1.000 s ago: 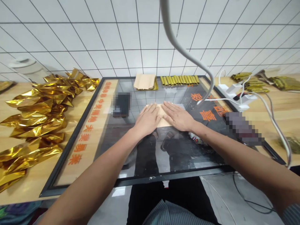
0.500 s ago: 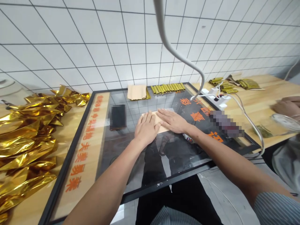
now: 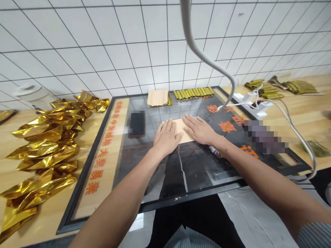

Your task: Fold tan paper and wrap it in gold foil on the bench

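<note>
At the centre of the frame, a tan paper sheet lies on a black-framed glass panel. The left hand rests flat over its left end, the right hand over its right, fingers outstretched, gripping nothing. Folded gold foil pieces cover the left side; gold paper rolls line the upper centre.

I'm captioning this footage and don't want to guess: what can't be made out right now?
In the head view:
Beige paper: partly covered by the left hand and right hand.
Dark rectangular item: partly masked by pixelation.
Long item at right: pixelated, so unidentifiable.
Grey cable: upper end cut off by the top edge.
Small colourful item: partly behind the right forearm.
</note>
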`<control>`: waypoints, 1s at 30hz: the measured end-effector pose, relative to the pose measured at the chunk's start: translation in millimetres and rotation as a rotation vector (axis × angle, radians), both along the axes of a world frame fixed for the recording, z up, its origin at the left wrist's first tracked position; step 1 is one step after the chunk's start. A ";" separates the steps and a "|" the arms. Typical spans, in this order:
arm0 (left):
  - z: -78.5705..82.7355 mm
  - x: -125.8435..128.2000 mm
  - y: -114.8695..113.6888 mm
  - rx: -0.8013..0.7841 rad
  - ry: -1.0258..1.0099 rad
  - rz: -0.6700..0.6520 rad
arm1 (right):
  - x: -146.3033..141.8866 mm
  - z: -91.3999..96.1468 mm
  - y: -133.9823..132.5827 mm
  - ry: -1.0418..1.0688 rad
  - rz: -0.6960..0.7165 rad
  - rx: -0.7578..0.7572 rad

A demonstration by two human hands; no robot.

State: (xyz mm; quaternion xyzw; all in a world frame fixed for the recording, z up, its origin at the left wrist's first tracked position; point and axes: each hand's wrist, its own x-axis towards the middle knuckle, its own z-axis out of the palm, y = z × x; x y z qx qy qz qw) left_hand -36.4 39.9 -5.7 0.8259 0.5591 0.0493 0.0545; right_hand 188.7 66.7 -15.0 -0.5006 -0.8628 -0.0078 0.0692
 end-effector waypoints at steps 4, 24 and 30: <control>-1.1 0.8 2.2 -0.005 0.004 0.022 | 3.8 2.1 0.1 0.004 -0.065 -0.015; 10.8 -19.6 6.5 -0.067 0.066 -0.080 | 27.5 3.0 13.9 0.025 0.199 -0.036; 4.9 -21.6 4.7 -0.005 0.051 -0.080 | 11.8 20.5 8.6 -0.003 0.182 -0.010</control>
